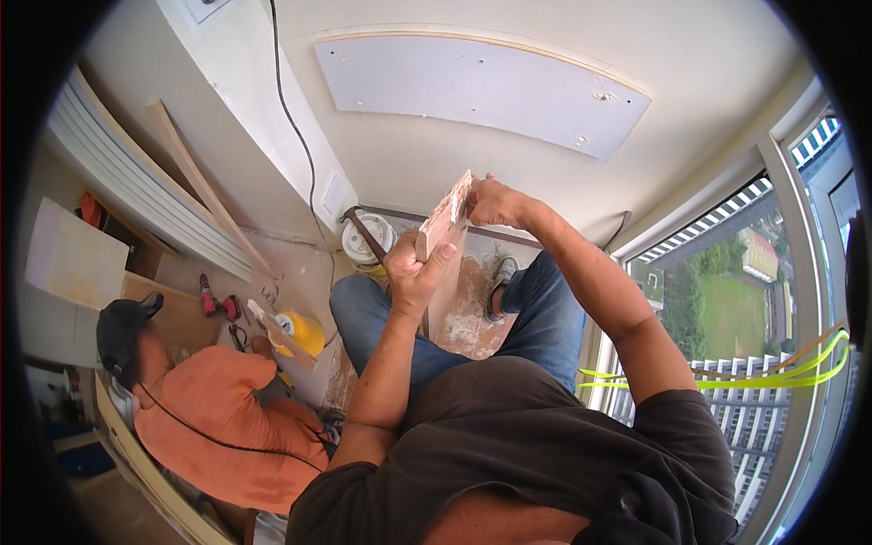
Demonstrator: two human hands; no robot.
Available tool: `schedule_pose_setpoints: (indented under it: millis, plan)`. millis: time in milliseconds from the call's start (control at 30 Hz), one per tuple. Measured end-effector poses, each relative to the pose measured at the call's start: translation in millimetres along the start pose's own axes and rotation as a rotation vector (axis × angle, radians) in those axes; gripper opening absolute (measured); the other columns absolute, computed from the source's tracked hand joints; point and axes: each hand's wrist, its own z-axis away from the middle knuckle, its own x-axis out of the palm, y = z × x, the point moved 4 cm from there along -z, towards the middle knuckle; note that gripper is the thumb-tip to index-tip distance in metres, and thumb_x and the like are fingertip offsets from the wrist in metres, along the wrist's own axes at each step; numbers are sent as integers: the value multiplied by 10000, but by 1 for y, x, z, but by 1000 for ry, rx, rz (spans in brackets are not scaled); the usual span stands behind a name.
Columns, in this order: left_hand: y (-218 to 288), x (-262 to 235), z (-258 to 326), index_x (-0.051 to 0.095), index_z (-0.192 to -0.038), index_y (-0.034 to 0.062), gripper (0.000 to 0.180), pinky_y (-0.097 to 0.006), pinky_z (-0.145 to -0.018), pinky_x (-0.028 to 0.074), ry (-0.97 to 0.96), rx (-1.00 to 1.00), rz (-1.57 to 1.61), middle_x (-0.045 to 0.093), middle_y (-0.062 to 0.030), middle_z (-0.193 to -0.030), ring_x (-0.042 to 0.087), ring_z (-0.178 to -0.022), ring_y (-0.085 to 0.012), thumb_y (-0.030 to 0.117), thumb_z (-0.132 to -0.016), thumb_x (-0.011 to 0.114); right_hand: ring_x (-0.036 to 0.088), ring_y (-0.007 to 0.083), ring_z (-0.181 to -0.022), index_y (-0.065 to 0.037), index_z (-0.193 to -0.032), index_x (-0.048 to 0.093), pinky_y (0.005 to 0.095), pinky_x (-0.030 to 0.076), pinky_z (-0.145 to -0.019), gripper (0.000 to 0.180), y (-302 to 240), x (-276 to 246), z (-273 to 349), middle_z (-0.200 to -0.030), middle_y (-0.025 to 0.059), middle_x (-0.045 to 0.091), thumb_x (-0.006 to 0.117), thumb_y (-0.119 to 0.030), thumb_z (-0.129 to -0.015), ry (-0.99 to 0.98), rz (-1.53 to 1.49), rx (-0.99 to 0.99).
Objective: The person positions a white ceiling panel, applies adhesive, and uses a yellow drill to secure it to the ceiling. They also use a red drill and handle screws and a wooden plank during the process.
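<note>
I hold a flat piece of plywood board (448, 216) up on edge in front of me, its face stained with dried paste. My left hand (413, 272) grips its lower near corner. My right hand (495, 202) holds its upper far edge. The board stands above my knees in blue jeans, just below a pale rectangular panel (481, 86) fixed to the white wall.
A co-worker in an orange shirt (213, 413) and black cap crouches at lower left by a yellow hard hat (302, 332). A hammer (363, 232) lies across a white bucket (368, 243). Red tools, a wooden strip and stacked trim lie left. A window (736, 309) fills the right side.
</note>
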Motion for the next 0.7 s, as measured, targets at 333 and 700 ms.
schedule_pose_setpoints:
  millis: [333,700]
  plan:
    - [9,0,-1,739,-988,-20,335,-367,-724,539,-12,13,-65,723,-150,-898,693,-783,-280,280,-874,836,220,440,-1553,37,-1145,727,510,75,-1290,489,18,-6,-11,-1406,406,523,628,-93,-684,276,-39,9]
    - [-6,-6,2,743,-1025,-13,333,-349,-725,534,53,11,-33,734,-136,-898,702,-785,-261,286,-899,816,310,359,-1499,4,-1466,489,537,220,-1205,771,55,-29,33,-1542,253,446,652,-203,-742,-87,-1548,-441]
